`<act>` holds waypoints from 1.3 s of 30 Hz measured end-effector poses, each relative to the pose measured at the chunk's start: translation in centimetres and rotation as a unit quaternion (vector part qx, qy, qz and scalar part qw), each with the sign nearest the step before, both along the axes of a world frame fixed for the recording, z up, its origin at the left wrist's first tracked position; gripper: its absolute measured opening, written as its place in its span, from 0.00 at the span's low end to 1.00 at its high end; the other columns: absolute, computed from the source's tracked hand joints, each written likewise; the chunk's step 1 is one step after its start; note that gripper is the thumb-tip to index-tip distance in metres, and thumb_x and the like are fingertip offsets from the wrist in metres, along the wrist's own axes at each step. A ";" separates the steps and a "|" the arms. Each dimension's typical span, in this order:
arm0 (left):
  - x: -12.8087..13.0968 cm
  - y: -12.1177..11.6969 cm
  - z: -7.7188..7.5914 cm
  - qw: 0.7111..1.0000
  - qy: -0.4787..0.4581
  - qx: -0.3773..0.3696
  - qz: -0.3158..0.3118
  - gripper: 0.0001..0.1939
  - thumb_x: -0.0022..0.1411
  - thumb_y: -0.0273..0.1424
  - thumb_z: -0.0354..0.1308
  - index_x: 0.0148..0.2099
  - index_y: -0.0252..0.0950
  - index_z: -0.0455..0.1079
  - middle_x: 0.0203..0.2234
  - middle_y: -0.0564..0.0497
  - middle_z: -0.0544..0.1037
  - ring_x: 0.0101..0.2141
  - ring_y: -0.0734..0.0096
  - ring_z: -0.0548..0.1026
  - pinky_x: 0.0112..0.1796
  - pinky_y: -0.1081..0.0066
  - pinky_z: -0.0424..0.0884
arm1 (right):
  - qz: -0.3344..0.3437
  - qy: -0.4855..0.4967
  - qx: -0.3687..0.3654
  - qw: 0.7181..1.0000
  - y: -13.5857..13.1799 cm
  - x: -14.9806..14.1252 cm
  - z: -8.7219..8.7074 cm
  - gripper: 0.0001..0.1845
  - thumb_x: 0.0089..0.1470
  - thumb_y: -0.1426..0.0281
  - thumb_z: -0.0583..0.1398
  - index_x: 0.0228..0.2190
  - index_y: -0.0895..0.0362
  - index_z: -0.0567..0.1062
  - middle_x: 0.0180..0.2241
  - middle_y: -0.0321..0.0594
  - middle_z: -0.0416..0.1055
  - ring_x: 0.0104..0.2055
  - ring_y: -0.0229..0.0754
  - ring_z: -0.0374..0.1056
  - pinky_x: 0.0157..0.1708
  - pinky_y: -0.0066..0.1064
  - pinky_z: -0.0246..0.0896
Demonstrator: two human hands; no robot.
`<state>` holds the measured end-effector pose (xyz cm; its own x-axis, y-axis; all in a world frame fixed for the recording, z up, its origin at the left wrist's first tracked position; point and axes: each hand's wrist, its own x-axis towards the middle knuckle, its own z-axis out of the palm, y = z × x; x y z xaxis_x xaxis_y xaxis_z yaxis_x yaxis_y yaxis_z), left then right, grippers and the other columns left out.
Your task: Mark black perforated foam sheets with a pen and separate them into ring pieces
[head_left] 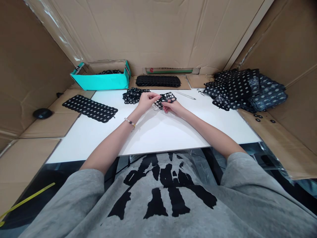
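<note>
Black perforated mesh piece (165, 99) sat pinched between the left grip (147, 101) and right grip (172, 107), both closed on it, over the white desk (158, 135). A tangled heap of black mesh (135, 96) lay near the left grip; a flat dotted black sheet (89, 108) lay farther left.

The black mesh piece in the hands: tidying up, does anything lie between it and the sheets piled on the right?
Yes: past the mesh piece, a slim pale pen-like tool lies on the white board, with small black scraps just beyond it.
</note>
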<state>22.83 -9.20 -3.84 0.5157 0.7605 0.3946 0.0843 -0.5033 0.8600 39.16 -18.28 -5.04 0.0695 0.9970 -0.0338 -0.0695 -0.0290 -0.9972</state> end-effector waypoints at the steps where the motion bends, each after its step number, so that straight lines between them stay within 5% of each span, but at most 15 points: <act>1: 0.0 0.0 0.0 1.000 -0.006 -0.001 0.001 0.20 0.52 0.47 0.68 0.34 0.33 0.82 0.34 0.43 0.85 0.36 0.60 0.78 0.39 0.65 0.71 | 0.001 -0.001 -0.001 1.000 0.0 0.0 0.0 0.17 0.50 0.68 0.71 0.19 0.58 0.71 0.16 0.34 0.71 0.17 0.33 0.64 0.19 0.24 0.62; 10: 0.2 -0.2 -0.2 0.999 -0.045 -0.020 -0.012 0.21 0.51 0.48 0.69 0.35 0.34 0.82 0.37 0.42 0.85 0.41 0.58 0.80 0.45 0.63 0.72 | 0.007 0.005 0.003 1.000 0.1 0.1 0.0 0.16 0.52 0.69 0.69 0.19 0.58 0.71 0.16 0.35 0.71 0.17 0.32 0.64 0.18 0.23 0.62; 17: 0.4 -0.6 0.1 0.996 -0.079 -0.031 -0.031 0.24 0.51 0.52 0.69 0.35 0.35 0.81 0.36 0.43 0.84 0.37 0.63 0.78 0.40 0.66 0.72 | 0.006 -0.037 0.027 0.999 0.3 0.2 -0.9 0.17 0.47 0.66 0.72 0.19 0.57 0.71 0.16 0.34 0.71 0.18 0.33 0.64 0.19 0.24 0.64; 21: 0.1 0.4 0.9 0.994 -0.097 -0.039 0.036 0.25 0.58 0.53 0.64 0.42 0.37 0.81 0.37 0.45 0.82 0.31 0.69 0.75 0.31 0.69 0.68 | -0.001 -0.091 0.054 0.994 0.5 -0.1 -1.7 0.15 0.47 0.69 0.71 0.18 0.57 0.72 0.16 0.34 0.71 0.18 0.33 0.64 0.20 0.24 0.64; 26: -1.6 2.3 1.4 0.984 -0.102 0.030 0.146 0.17 0.61 0.43 0.64 0.42 0.35 0.81 0.40 0.44 0.83 0.39 0.63 0.77 0.40 0.66 0.71 | -0.019 -0.059 0.010 0.998 0.7 -0.1 -1.4 0.17 0.46 0.70 0.71 0.17 0.57 0.70 0.15 0.35 0.71 0.17 0.34 0.65 0.19 0.24 0.64; 32: -4.9 4.1 1.0 0.949 0.049 0.157 0.269 0.08 0.62 0.36 0.64 0.39 0.39 0.81 0.40 0.44 0.83 0.49 0.51 0.72 0.56 0.52 0.62 | -0.009 -0.039 0.008 0.999 0.5 -0.1 -1.2 0.15 0.47 0.70 0.71 0.17 0.58 0.72 0.16 0.36 0.72 0.18 0.34 0.67 0.19 0.24 0.65; 39: -5.4 4.3 -0.5 0.929 0.182 0.175 0.269 0.02 0.58 0.30 0.66 0.34 0.39 0.79 0.43 0.40 0.79 0.54 0.40 0.61 0.55 0.44 0.55 | -0.009 -0.033 0.003 0.999 0.5 -0.1 -1.3 0.17 0.46 0.69 0.73 0.18 0.58 0.71 0.16 0.36 0.72 0.18 0.35 0.67 0.20 0.25 0.65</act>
<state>17.46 -4.87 -4.33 0.2454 0.8047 0.5406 0.6579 -0.5478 0.5167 39.11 -17.73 -6.31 0.0895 0.9957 -0.0231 -0.0035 -0.0229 -0.9997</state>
